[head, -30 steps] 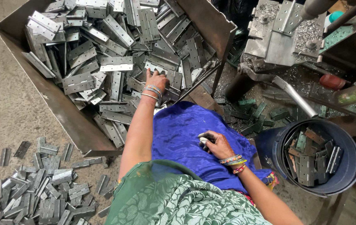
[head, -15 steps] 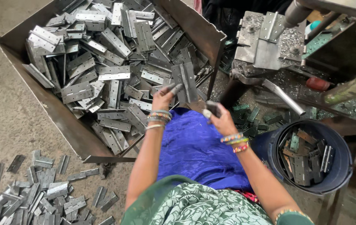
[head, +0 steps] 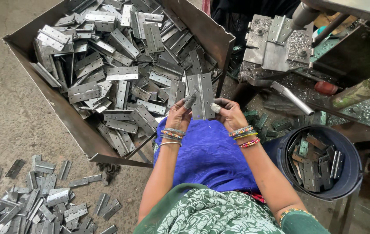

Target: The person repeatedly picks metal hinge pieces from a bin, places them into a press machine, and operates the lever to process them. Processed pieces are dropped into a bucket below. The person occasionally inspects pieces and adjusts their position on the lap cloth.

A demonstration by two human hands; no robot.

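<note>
— Hinge [head: 202, 96] first: where is it?

— Opened flat between my two hands, upright above my blue lap [head: 211, 156], just in front of the bin.

— What's around the bin?

— The metal bin [head: 70, 117] is heaped with loose grey hinges [head: 120, 65]. Left of it, more hinges lie scattered on the concrete floor [head: 42, 203]. Right of it stands a press [head: 276, 43] littered with shavings, and a dark round bucket [head: 319, 162] part-filled with hinges (some look greenish).

— Texture?

— Flat, dull steel leaves with a knuckled pin line down the middle.

— Your hands?

— My left hand [head: 179, 113] pinches the left leaf, my right hand [head: 229, 113] the right one; grimy fingertips, wrists bent up, bangles on both.
</note>
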